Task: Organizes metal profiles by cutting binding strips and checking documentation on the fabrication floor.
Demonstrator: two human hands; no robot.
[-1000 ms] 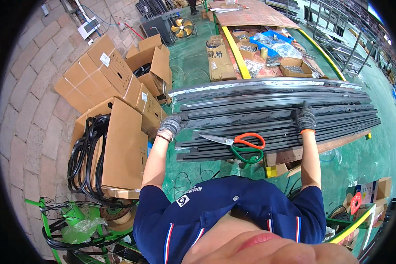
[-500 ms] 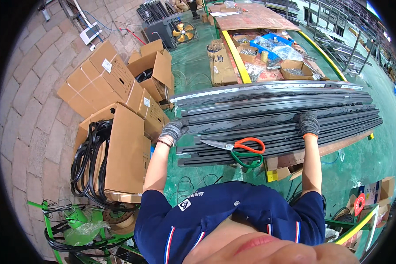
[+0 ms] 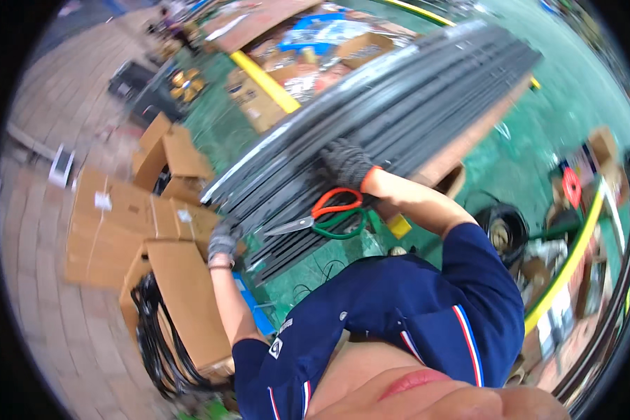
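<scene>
A wide stack of long dark grey strips (image 3: 399, 105) lies across the middle of the view, slanting up to the right. My left hand (image 3: 222, 241), in a grey glove, rests on the stack's near left end. In a dark glove with an orange cuff, my right hand (image 3: 345, 164) presses on the strips further along. Between the two hands, scissors (image 3: 325, 213) with orange and green handles lie on the strips. Whether either hand grips a strip cannot be made out.
Open cardboard boxes (image 3: 168, 157) stand to the left on brick paving; one box (image 3: 182, 308) holds black cable coils. A yellow rail (image 3: 262, 77) crosses the green floor behind. A black coil (image 3: 500, 227) and clutter lie at the right.
The view has tilted and swung, so the stack now slants up to the right. My right hand has slid leftward along the strips toward the scissors. The left hand stays at the end.
</scene>
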